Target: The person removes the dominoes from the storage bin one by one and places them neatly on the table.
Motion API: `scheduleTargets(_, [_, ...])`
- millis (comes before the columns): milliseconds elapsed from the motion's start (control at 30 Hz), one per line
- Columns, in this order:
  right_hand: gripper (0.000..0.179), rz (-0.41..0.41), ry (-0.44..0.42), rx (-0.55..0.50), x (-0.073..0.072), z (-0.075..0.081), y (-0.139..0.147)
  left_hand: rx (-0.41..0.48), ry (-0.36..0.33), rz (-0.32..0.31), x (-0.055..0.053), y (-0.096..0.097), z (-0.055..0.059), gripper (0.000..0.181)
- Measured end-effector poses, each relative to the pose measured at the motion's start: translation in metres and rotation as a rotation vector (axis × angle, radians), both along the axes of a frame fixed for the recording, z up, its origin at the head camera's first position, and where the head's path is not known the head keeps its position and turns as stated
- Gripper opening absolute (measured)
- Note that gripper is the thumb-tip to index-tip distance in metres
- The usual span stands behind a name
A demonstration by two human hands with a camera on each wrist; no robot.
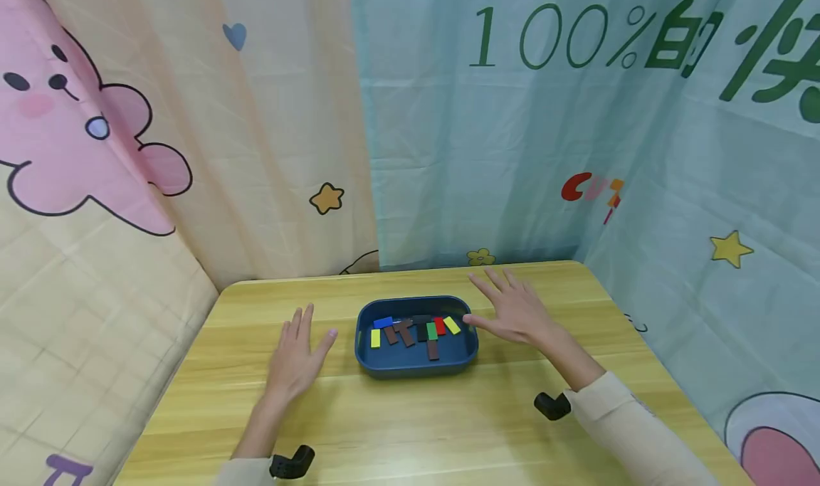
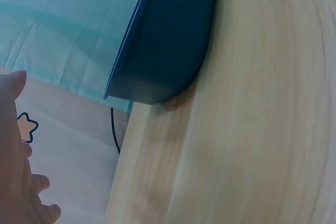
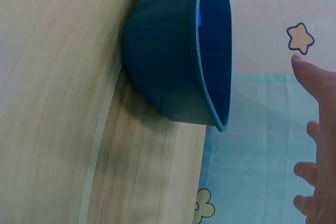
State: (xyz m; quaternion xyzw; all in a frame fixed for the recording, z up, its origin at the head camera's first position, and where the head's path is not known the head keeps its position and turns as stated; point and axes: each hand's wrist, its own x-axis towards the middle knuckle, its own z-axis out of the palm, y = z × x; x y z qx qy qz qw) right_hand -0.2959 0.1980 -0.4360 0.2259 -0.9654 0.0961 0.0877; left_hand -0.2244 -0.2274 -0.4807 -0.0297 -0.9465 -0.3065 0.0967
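A dark blue tray (image 1: 416,372) with rounded corners stands on the wooden table. Inside it lie several small flat blocks: a blue block (image 1: 383,322), a green block (image 1: 432,331), a red block (image 1: 439,326), a yellow block (image 1: 375,339), another yellow block (image 1: 452,325), and several brown and black ones. My left hand (image 1: 296,361) is held left of the tray, fingers spread and apart from it. On the other side, my right hand (image 1: 512,308) has its fingers straight and spread near the tray's right rim, holding nothing. Both wrist views show the tray's outer wall (image 2: 168,35).
The wooden table (image 1: 423,429) extends around the tray on every side. Printed curtains (image 1: 474,151) hang behind the table and along its left and right sides. A black wrist device (image 1: 292,462) sits at my left cuff, another black device (image 1: 552,405) at the right.
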Motion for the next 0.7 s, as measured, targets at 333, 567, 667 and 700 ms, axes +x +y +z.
scheduleTargets(333, [0.085,0.184,-0.017,-0.004,-0.014,0.0,-0.035,0.735,-0.166,-0.021,0.01,0.038,-0.024,0.085])
scheduleTargets(567, [0.077,0.237,-0.059,-0.113,-0.022,-0.01,-0.069,1.048,-0.223,0.036,0.003,0.065,-0.037,0.075])
scheduleTargets(667, [0.074,0.262,-0.088,-0.164,-0.024,-0.014,-0.084,1.124,-0.243,0.049,0.001,0.074,-0.041,0.069])
scheduleTargets(700, [0.073,0.272,-0.098,-0.176,-0.024,-0.015,-0.088,1.144,-0.248,0.053,0.001,0.076,-0.043,0.066])
